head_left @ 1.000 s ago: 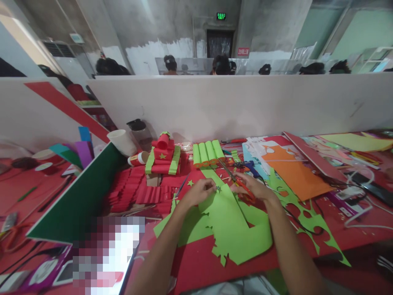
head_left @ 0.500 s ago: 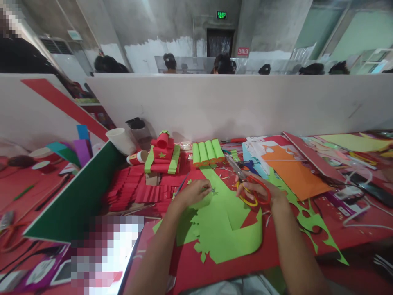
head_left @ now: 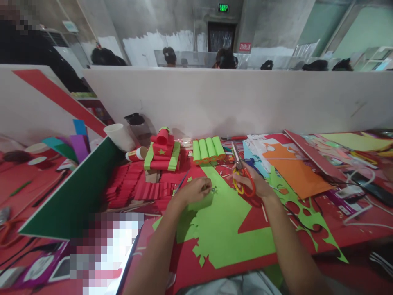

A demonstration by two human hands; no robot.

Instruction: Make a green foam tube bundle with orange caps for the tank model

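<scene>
My left hand (head_left: 198, 191) is closed, fingertips pinched on a small green paper piece (head_left: 214, 189) that looks star-shaped. Beneath it lies a large green paper sheet (head_left: 224, 229) with a jagged left edge and a notch cut at the right. My right hand (head_left: 252, 180) grips scissors (head_left: 237, 157) with red and yellow handles. Their blades point away from me, above the table and apart from the sheet. Beyond my hands stand a row of green paper rolls (head_left: 208, 150) and a red and green paper model (head_left: 162, 152) with a star on its front.
Folded red paper strips (head_left: 127, 186) lie at the left, beside a green board (head_left: 73, 192). Orange paper (head_left: 296, 172) and green cut scraps (head_left: 307, 213) cover the right side. A tablet-like screen (head_left: 123, 254) is near my left forearm. A white partition (head_left: 230, 102) closes off the back.
My right hand has lifted the scissors slightly, and their blades now stand more upright. The green sheet's right end was curled up and now lies flat. My left hand has stayed almost in place.
</scene>
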